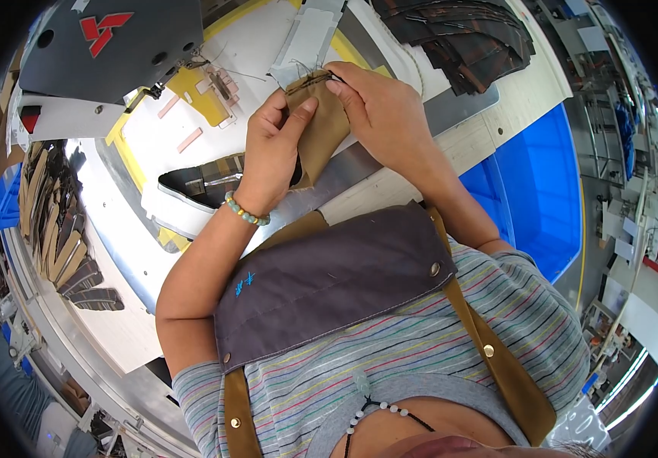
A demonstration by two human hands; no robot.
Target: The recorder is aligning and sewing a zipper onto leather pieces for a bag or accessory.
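Starting up close: wearing a striped shirt (390,351) and a dark apron (329,286) with brown straps (497,359) and metal snaps. Sporting a beaded bracelet (246,212) on the left wrist too.

Now the good part. Pinching a tan fabric piece (321,141) with the left hand (274,145), pressing the thumb flat against its front. Gripping the far right corner of the same cloth with the right hand (382,111), between thumb and forefinger. Can't make out the fingers tucked behind. Holding the cloth over the near side of the work table (126,332), slanted, with loose dark threads along the top edge.

Just behind the left wrist, partly hidden: a plaid piece (222,172) with a silvery strip, maybe a zip. Can't tell about any join to the tan cloth.

Further out, on the left: a dark grey machine head (115,65) with a red mark, near yellow tape (127,159) and pinkish strips (189,140). Far left, piled cut pieces (54,217); upper right, a dark plaid stack (466,38). Beside the table, right: a blue bin (546,195).
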